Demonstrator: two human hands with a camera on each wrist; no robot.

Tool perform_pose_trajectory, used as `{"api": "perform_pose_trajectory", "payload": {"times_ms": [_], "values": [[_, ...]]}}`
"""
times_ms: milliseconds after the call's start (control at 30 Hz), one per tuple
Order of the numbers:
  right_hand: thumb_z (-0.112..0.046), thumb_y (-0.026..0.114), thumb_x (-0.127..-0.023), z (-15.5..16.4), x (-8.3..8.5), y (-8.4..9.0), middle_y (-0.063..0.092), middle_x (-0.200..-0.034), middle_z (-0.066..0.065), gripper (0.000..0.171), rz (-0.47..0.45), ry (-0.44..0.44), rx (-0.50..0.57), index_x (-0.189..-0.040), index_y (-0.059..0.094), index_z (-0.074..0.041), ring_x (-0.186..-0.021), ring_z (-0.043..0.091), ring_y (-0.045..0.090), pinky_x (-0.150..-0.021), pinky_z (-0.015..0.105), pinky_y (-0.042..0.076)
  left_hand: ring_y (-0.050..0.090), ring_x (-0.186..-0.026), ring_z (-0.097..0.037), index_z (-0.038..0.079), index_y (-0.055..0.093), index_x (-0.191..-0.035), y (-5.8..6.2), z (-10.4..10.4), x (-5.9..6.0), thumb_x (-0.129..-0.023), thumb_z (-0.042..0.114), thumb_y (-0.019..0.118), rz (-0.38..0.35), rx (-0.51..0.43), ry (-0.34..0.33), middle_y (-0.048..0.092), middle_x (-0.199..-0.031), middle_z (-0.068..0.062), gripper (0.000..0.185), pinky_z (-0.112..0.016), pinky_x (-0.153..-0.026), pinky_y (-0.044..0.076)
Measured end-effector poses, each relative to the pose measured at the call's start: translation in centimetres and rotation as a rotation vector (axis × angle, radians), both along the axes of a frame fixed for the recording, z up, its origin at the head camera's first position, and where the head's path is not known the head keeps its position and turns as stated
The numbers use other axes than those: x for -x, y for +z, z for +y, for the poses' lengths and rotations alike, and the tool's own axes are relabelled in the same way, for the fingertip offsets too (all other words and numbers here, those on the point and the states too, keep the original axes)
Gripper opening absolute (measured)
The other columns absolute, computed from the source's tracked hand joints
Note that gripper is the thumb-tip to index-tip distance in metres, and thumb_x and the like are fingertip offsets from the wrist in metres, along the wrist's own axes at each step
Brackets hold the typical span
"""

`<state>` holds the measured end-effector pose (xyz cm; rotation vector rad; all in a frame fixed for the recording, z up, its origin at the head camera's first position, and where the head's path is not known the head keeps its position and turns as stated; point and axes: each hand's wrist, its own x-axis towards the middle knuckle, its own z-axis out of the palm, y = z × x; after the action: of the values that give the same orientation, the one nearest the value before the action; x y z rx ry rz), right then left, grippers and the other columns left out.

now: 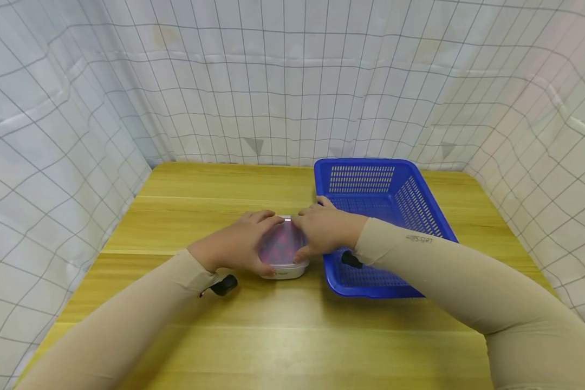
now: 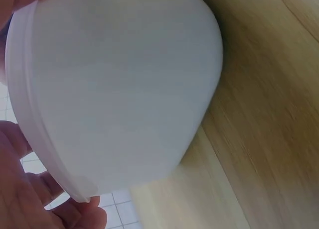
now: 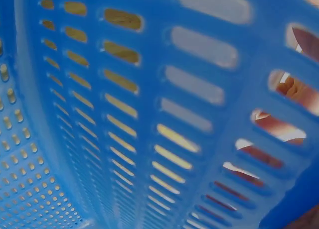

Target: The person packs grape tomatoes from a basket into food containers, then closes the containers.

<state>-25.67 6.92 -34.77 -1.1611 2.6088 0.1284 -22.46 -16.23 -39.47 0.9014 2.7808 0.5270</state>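
A small white food container (image 1: 284,272) with a translucent lid (image 1: 281,244) is at the middle of the table, and something pink and purple shows through the lid. My left hand (image 1: 241,241) holds its left side, thumb at the front corner and fingers at the back. Its fingertips (image 2: 82,211) meet the rim of the white container (image 2: 124,99) in the left wrist view. From the right, my right hand (image 1: 327,230) grips the lid's edge, with some fingers reaching over the basket's rim. The basket's wall partly hides this hand in the right wrist view.
Close on the container's right stands a blue slotted plastic basket (image 1: 343,290), its wall (image 3: 149,104) filling the right wrist view. The right forearm crosses above it. A wooden table (image 1: 273,341) lies beneath, with white grid-patterned curtains (image 1: 283,97) at its back and sides.
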Motion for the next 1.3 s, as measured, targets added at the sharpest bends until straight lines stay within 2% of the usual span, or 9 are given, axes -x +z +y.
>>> {"api": "perform_pose_trajectory", "payload": {"times_ms": [200, 433, 700, 933, 1133, 1300], "values": [[-0.073, 0.075, -0.083, -0.5, 0.1, -0.1, 0.067, -0.137, 0.008, 0.084, 0.016, -0.022, -0.079, -0.137, 0.064, -0.010, -0.131, 0.032, 0.058, -0.122, 0.059, 0.024, 0.037, -0.148, -0.040, 0.009, 0.033, -0.164, 0.1, 0.2, -0.1, -0.070, 0.053, 0.091, -0.014, 0.041, -0.006, 0.038, -0.162, -0.017, 0.119, -0.056, -0.113, 0.047], [-0.074, 0.077, -0.080, -0.8, 0.3, 0.0, 0.067, -0.139, 0.005, 0.086, 0.023, -0.034, -0.125, -0.139, 0.065, -0.014, -0.129, 0.031, 0.059, -0.120, 0.058, 0.024, 0.026, -0.157, -0.043, 0.003, 0.022, -0.167, 0.0, -0.2, 0.6, -0.071, 0.058, 0.092, -0.112, 0.041, -0.010, 0.024, -0.172, -0.022, 0.132, -0.059, -0.125, 0.033], [-0.074, 0.080, -0.077, -0.9, 0.4, -0.3, 0.068, -0.136, 0.004, 0.084, 0.032, -0.038, -0.113, -0.137, 0.068, -0.017, -0.128, 0.031, 0.061, -0.123, 0.062, 0.021, 0.020, -0.160, -0.045, 0.005, 0.018, -0.168, -0.3, -1.3, 1.1, -0.087, 0.054, 0.083, -0.201, -0.015, -0.033, 0.012, -0.176, -0.020, 0.115, -0.060, -0.128, 0.027], [-0.074, 0.081, -0.076, -1.0, 0.4, -0.4, 0.068, -0.136, 0.004, 0.083, 0.039, -0.031, -0.113, -0.136, 0.069, -0.017, -0.130, 0.030, 0.061, -0.124, 0.066, 0.020, 0.019, -0.161, -0.045, 0.006, 0.017, -0.169, -0.6, -1.4, 1.3, -0.086, 0.052, 0.084, -0.233, -0.057, -0.034, 0.009, -0.177, -0.019, 0.116, -0.060, -0.128, 0.026], [-0.075, 0.078, -0.078, -1.1, 0.2, -0.4, 0.063, -0.146, 0.007, 0.091, 0.023, -0.035, -0.137, -0.146, 0.062, -0.016, -0.137, 0.033, 0.057, -0.126, 0.066, 0.017, 0.011, -0.162, -0.044, 0.011, 0.008, -0.171, -1.2, -1.6, 1.3, -0.090, 0.054, 0.080, -0.276, -0.055, -0.034, 0.001, -0.178, -0.015, 0.116, -0.061, -0.129, 0.023], [-0.076, 0.077, -0.079, -1.0, 0.2, -0.5, 0.063, -0.142, 0.009, 0.097, 0.025, -0.033, -0.148, -0.151, 0.058, -0.014, -0.136, 0.034, 0.057, -0.126, 0.066, 0.017, 0.012, -0.162, -0.045, 0.008, 0.005, -0.170, -1.8, -1.7, 1.3, -0.092, 0.053, 0.078, -0.276, -0.091, -0.045, -0.001, -0.177, -0.017, 0.116, -0.062, -0.128, 0.025]]}}
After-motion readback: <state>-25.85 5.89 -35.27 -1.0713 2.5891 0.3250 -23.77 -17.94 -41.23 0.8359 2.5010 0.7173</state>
